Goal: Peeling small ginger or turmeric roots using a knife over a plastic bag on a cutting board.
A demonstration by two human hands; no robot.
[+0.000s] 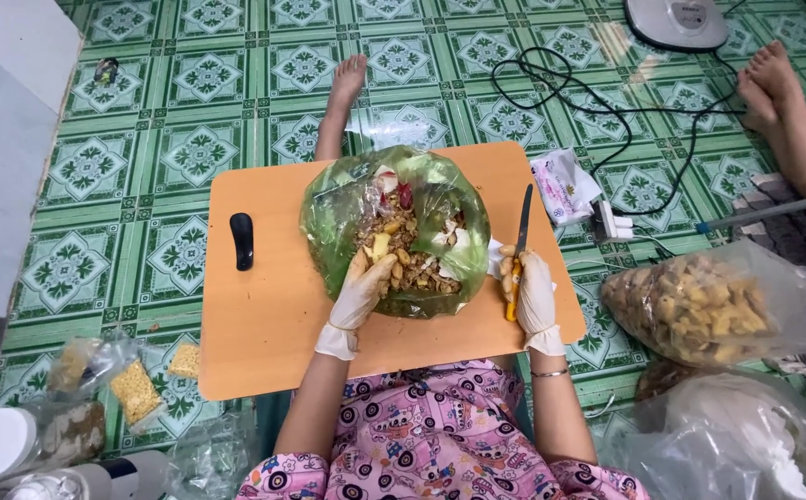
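- Sitting on a green patterned tile floor (190, 139), a person in pink printed clothing works over a low orange table (264, 315) pulled close above the lap, so both forearms can rest within easy reach of its top.
- Head view: the left hand (363, 285), in a thin, wrinkled cream glove, reaches into a green plastic bag (329, 218) at the table's centre, its fingers curled around small yellowish pieces in the pile; the bag's translucent film is rolled open, so the contents lie exposed and stay contained.
- The chopped scraps (407, 255) inside look dry and lumpy: tan and yellow chunks, with white and red bits toward the far side.
- The right hand (532, 294), gloved the same way, is closed around the yellow handle of a knife (520, 243), its dark, slim blade pointing away from the body, just beside the bag's right edge.
- A small black oblong object (242, 241) lies apart on the table's left.
- To the right, on the floor, a clear bag of yellow chunks (690, 306) sits near another person's bare feet (768, 79); black cables (606, 102) loop nearby.
- At lower left lie small packets of crumbly yellow blocks (134, 389).
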